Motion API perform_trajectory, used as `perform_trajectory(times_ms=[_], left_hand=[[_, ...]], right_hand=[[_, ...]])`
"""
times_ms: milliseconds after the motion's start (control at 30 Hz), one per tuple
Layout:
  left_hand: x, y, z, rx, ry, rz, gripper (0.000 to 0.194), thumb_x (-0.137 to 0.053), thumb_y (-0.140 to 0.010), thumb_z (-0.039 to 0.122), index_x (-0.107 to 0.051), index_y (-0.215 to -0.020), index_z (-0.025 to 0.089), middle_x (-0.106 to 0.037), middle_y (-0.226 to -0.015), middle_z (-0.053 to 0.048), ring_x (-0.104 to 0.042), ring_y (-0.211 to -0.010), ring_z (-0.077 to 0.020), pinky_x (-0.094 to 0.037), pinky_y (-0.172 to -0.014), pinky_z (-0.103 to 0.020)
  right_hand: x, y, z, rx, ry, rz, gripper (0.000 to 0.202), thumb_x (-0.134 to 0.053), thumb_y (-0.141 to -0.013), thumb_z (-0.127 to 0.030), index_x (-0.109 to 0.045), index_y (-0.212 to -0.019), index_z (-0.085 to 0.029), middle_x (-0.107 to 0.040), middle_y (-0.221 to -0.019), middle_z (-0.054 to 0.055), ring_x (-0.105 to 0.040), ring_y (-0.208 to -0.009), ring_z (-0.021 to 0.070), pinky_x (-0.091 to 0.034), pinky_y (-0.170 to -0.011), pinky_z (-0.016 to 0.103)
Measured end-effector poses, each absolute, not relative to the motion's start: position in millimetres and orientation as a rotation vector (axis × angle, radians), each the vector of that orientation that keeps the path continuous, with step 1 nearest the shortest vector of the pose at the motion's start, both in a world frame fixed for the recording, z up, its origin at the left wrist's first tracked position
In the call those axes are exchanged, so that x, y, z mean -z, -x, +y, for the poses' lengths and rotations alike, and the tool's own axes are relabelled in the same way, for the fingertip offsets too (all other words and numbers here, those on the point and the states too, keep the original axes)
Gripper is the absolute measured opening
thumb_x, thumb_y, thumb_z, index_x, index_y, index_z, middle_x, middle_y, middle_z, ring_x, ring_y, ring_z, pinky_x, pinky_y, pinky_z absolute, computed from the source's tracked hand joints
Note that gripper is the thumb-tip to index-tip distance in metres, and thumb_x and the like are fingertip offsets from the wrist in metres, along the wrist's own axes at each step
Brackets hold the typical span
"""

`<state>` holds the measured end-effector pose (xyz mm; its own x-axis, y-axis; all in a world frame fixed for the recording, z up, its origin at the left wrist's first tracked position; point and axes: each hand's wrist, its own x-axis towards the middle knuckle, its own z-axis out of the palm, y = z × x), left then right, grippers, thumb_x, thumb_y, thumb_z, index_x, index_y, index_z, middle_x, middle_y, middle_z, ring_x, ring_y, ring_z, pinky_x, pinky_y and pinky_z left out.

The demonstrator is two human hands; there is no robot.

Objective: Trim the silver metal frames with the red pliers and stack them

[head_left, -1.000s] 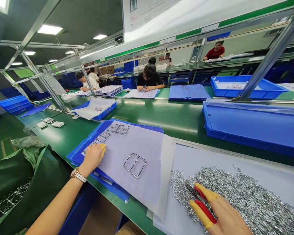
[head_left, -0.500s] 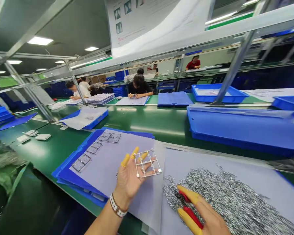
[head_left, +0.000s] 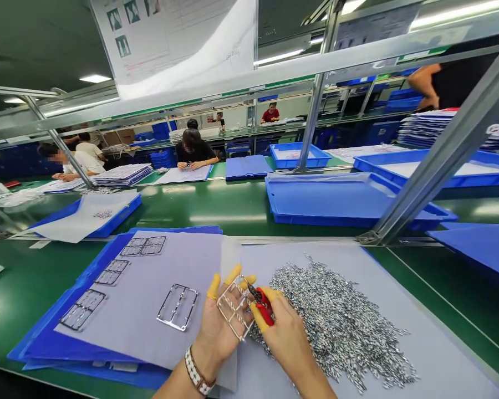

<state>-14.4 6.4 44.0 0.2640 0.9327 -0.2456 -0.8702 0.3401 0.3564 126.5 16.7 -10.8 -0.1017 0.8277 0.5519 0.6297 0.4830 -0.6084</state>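
My left hand (head_left: 220, 327), palm up with yellow finger covers, holds a silver sprue frame (head_left: 234, 315) with small shiny parts on its bars. Red-handled nippers (head_left: 265, 313) are gripped in my right hand (head_left: 286, 330), also in yellow finger covers. Their jaws are at the frame's upper edge; whether they touch a bar I cannot tell. Just right of both hands lies a heap of small silver parts (head_left: 332, 316) on white paper. To the left, another sprue frame (head_left: 177, 308) rests on a white sheet (head_left: 137, 327).
Several dark-looking sprue frames (head_left: 83, 310) line the sheet's left side, above blue trays (head_left: 37, 346). Beyond stand a large blue tray (head_left: 332, 199) and a paper-lined tray (head_left: 120, 216). A metal post (head_left: 444, 149) rises at the right. Co-workers sit across the bench.
My right hand has lifted the nippers from the heap to the frame in my left hand. The frame has tilted. My view has swung right, and the lone frame on the sheet now shows.
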Motion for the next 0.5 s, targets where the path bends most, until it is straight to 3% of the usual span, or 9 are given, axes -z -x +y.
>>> perform_trajectory(times_ms=[100,167,333,500], left_hand=[[-41.4,11.2,10.1,-1.279,-0.121,0.486,0.046,-0.050,-0.087,0.049,-0.059,-0.119,0.017,-0.070,-0.089,-0.008,-0.063,-0.065,-0.0163,-0.047,-0.058,-0.028],[-37.6,7.6,11.6,-1.303,-0.071,0.498,0.044,-0.050,-0.087,0.047,-0.061,-0.115,0.015,-0.071,-0.089,-0.008,-0.062,-0.061,-0.0151,-0.048,-0.058,-0.028],[-32.7,-1.7,8.5,-1.439,0.045,0.554,0.036,-0.048,-0.089,0.035,-0.064,-0.114,0.014,-0.070,-0.102,-0.009,-0.065,-0.096,-0.0205,-0.050,-0.086,-0.031],[-27.2,-13.4,5.1,-1.493,-0.139,0.573,0.039,-0.051,-0.088,0.037,-0.060,-0.122,0.020,-0.062,-0.124,-0.007,-0.056,-0.115,-0.0215,-0.045,-0.096,-0.030]], right_hand=[[10.7,-123.8,15.6,-0.050,1.208,-1.905,0.029,-0.051,-0.086,-0.027,-0.054,-0.114,-0.019,-0.064,-0.104,0.010,-0.061,-0.094,0.0221,-0.050,-0.080,0.037],[8.0,-119.3,13.2,0.113,1.212,-1.914,0.032,-0.052,-0.087,-0.029,-0.053,-0.116,-0.017,-0.064,-0.102,0.011,-0.059,-0.093,0.0248,-0.047,-0.078,0.039],[6.4,-103.7,16.7,0.214,1.306,-1.861,0.035,-0.049,-0.085,-0.025,-0.052,-0.119,-0.014,-0.064,-0.100,0.013,-0.057,-0.093,0.0266,-0.044,-0.077,0.040],[19.9,-95.2,34.2,-0.037,1.538,-1.778,0.032,-0.051,-0.082,-0.024,-0.054,-0.113,-0.018,-0.065,-0.097,0.009,-0.059,-0.090,0.0240,-0.046,-0.076,0.037]])
